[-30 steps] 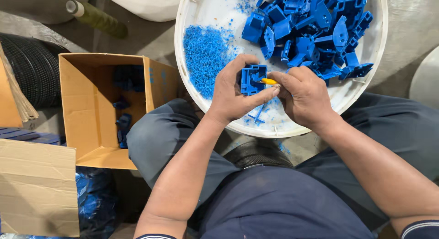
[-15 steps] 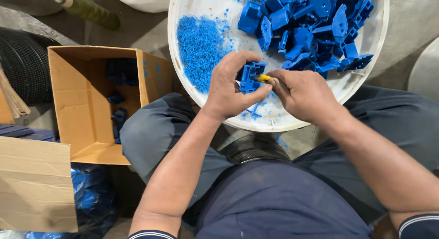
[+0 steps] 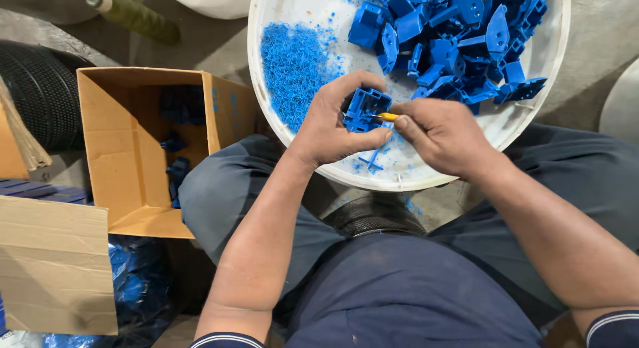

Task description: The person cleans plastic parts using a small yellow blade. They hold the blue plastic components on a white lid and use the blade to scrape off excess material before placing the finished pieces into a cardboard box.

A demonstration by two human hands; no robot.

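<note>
Left hand (image 3: 333, 125) is gripping a blue moulded plastic part (image 3: 364, 109), thumb underneath and fingers curled over its top edge, holding it just above the near side of the white round basin (image 3: 279, 121). Right hand (image 3: 439, 135) is pinching a small yellow-handled tool (image 3: 386, 116) between thumb and forefinger, tip touching the part's right side. Both hands are sitting over the basin, which is resting across the person's knees. Inside the basin: a heap of blue plastic parts (image 3: 459, 38) is filling the far right, a mound of fine blue shavings (image 3: 293, 65) is lying to the left, and a few loose blue offcuts (image 3: 373, 161) are scattered right below the hands. An open cardboard box (image 3: 143, 151) is standing on the floor just left of the left knee, with several blue parts lying inside. A flat sheet of cardboard (image 3: 53, 265) is lying nearer, bottom left, over blue plastic bagging (image 3: 140, 268). A black ribbed roll (image 3: 43, 88) is sitting behind the box.
</note>
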